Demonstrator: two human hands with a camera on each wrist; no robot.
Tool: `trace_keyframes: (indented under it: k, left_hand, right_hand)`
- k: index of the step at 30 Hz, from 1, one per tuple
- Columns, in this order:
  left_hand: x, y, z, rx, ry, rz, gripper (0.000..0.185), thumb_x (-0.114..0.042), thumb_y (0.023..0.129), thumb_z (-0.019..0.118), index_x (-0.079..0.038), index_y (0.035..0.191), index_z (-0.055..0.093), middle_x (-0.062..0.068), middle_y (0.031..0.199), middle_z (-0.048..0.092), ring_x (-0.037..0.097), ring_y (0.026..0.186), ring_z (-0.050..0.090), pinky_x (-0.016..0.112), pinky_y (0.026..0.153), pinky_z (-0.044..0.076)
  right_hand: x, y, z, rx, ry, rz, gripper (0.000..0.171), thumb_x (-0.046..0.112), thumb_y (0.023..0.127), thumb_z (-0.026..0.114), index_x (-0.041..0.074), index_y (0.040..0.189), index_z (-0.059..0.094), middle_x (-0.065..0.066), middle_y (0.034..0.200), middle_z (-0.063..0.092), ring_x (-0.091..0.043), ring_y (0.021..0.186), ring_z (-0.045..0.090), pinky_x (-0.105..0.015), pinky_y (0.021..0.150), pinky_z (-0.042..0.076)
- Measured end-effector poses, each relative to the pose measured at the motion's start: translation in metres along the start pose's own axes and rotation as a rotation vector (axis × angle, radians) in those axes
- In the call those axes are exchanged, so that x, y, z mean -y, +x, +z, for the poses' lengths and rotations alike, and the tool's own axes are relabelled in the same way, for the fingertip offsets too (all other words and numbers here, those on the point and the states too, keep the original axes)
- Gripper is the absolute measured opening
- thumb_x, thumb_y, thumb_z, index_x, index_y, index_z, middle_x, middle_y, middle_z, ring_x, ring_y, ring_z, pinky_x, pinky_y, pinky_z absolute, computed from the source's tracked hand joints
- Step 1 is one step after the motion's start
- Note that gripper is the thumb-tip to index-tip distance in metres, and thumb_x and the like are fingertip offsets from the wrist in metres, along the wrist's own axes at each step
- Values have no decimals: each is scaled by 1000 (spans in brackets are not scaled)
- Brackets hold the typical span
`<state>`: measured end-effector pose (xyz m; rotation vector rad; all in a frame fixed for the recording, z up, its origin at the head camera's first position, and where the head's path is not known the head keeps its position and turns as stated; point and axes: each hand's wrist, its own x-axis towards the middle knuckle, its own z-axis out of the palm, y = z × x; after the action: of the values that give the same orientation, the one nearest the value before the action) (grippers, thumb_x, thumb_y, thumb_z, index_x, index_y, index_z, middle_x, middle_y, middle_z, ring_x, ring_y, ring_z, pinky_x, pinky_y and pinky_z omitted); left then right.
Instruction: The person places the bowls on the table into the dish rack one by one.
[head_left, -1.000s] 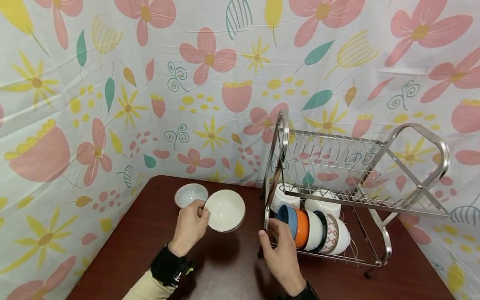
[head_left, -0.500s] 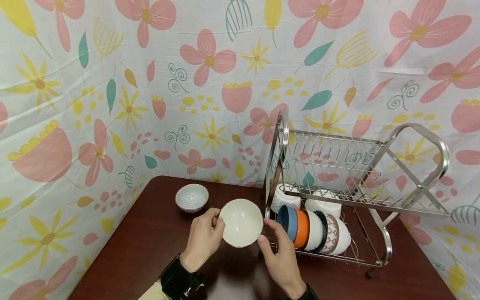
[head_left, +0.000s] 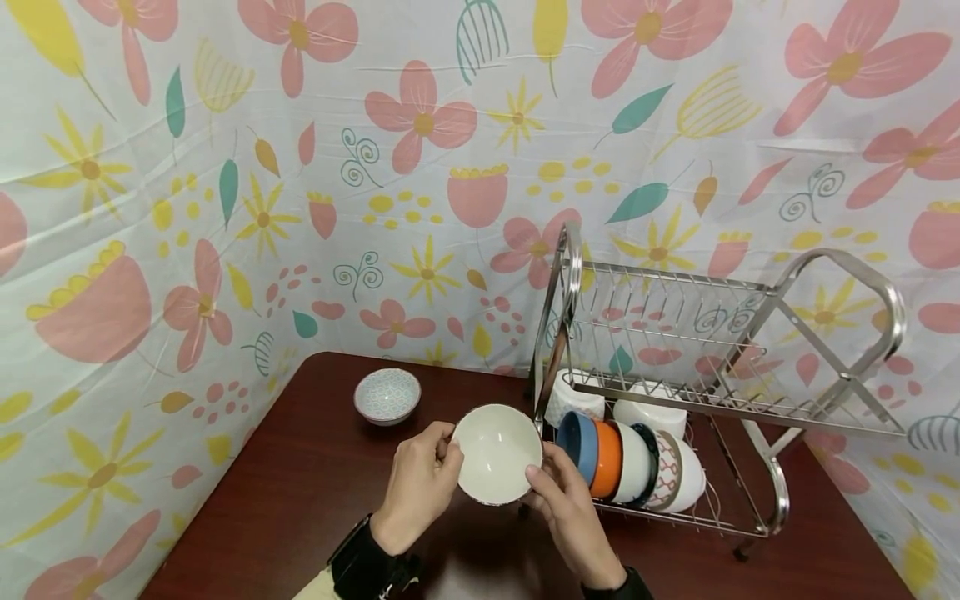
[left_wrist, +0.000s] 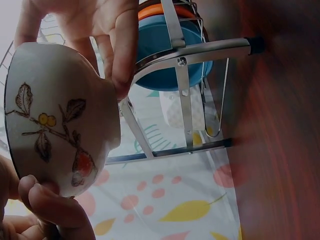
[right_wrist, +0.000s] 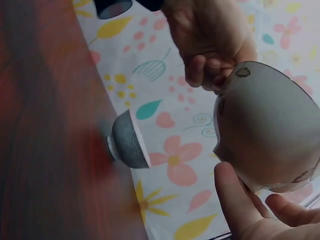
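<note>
A cream bowl point(head_left: 496, 452) with leaf and berry painting on its outside point(left_wrist: 55, 125) point(right_wrist: 265, 130) is held above the dark red table point(head_left: 300, 500), tilted toward me. My left hand point(head_left: 420, 483) pinches its left rim. My right hand point(head_left: 558, 500) takes hold of its right rim with thumb and fingers. The bowl hangs just left of the steel dish rack point(head_left: 675, 392), whose lower tier holds a row of bowls on edge: blue point(head_left: 576, 440), orange point(head_left: 606, 457), white and patterned ones.
A small blue-patterned bowl point(head_left: 386, 395) point(right_wrist: 127, 140) stands on the table at the back left. The rack's upper tier point(head_left: 660, 308) holds nothing. A flowered cloth point(head_left: 225, 208) walls the table on the back and sides.
My left hand carried the cream bowl rightward from beside the small blue bowl toward the rack. My right hand left the rack's front and took the bowl's right rim.
</note>
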<state>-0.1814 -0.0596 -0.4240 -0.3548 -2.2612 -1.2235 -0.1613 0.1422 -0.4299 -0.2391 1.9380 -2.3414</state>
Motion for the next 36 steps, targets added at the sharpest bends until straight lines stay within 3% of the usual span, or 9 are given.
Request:
trace_keyframes:
  k: [8,12,16,18,21,23,26,32,36]
  left_hand:
    - [-2,-1,5,9,-41,-2,12,-2,83,62,-9,91,68,-15,60,48,-2,48,40,18,45,38]
    - [-2,-3,8,9,-108,-4,13,-3,85,62,-9,95,69,-16,62,51,-1,49,44,18,47,41]
    - [0,-5,13,-13,-206,37,11,-10,93,61,-11,100,69,-16,65,51,0,52,45,19,48,42]
    - [-6,-5,12,-29,-252,49,12,-9,95,58,-9,101,68,-10,66,54,0,52,45,20,48,41]
    - [-3,-7,19,-24,-319,6,14,-9,98,53,-9,101,67,-2,67,58,3,50,48,22,47,43]
    - [0,-10,25,3,-345,-29,14,-7,98,52,-9,101,66,2,70,61,6,51,52,23,48,46]
    - [13,-15,41,44,-338,-34,11,-11,97,56,-14,102,66,-4,76,62,7,58,56,23,53,48]
    - [16,-24,63,146,-305,-1,16,-12,92,63,-8,108,65,1,93,63,8,79,61,24,66,53]
    - [16,-28,75,195,-312,-38,23,-16,92,64,-5,113,63,7,101,63,12,87,61,25,72,54]
  right_hand:
    - [2,0,-7,42,79,37,51,19,99,50,0,141,28,-26,133,41,-26,104,62,-43,85,53]
    - [5,-1,-11,49,100,48,49,20,100,49,1,139,29,-22,131,43,-27,105,62,-47,85,52]
    - [10,-1,-18,85,123,0,44,20,102,45,-3,136,28,-18,123,50,-25,100,64,-46,81,54]
    - [14,-1,-25,120,133,-46,42,19,103,41,-4,136,28,-16,120,53,-23,98,64,-45,79,55]
    - [20,-2,-33,141,138,-86,45,19,104,37,-3,140,23,-13,123,52,-21,102,62,-43,78,55]
    - [24,-2,-38,125,126,-108,45,19,104,37,-3,142,23,-12,126,51,-20,105,61,-40,78,55]
    - [30,-3,-44,88,95,-137,46,19,105,36,-1,144,22,-10,130,48,-19,107,60,-36,77,55]
    - [38,-5,-54,17,36,-214,35,17,105,36,-2,134,34,-10,116,55,-16,98,62,-32,76,55]
    - [43,-7,-58,-29,20,-223,28,15,104,38,-2,126,38,-9,109,57,-15,90,64,-32,71,55]
